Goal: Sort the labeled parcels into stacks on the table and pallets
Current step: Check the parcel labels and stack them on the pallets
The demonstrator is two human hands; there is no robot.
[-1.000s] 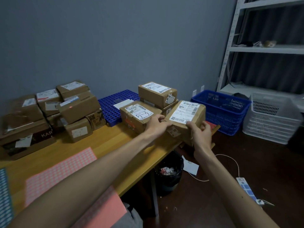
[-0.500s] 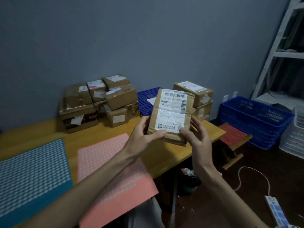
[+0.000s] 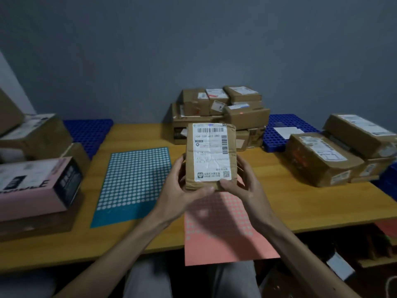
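Observation:
A small brown cardboard parcel (image 3: 211,155) with a white barcode label stands upright in front of me, label facing the camera. My left hand (image 3: 182,188) grips its lower left edge and my right hand (image 3: 242,183) grips its lower right edge, both thumbs on the front. The parcel is held above the wooden table (image 3: 300,203), over a pink sticker sheet (image 3: 217,233). A stack of labeled parcels (image 3: 223,108) sits behind it against the wall. Another stack of parcels (image 3: 335,155) lies at the right.
A teal sticker sheet (image 3: 133,181) lies left of centre. A pink box (image 3: 36,186) and brown boxes (image 3: 32,134) pile up at the left. Blue pallets sit at the back left (image 3: 90,130) and back right (image 3: 285,130), the right one bearing a white paper.
The parcel was lifted off the right-hand stack, turned upright with its label toward me, and carried to the table's middle. My view swung left, bringing the left boxes and teal sheet into sight.

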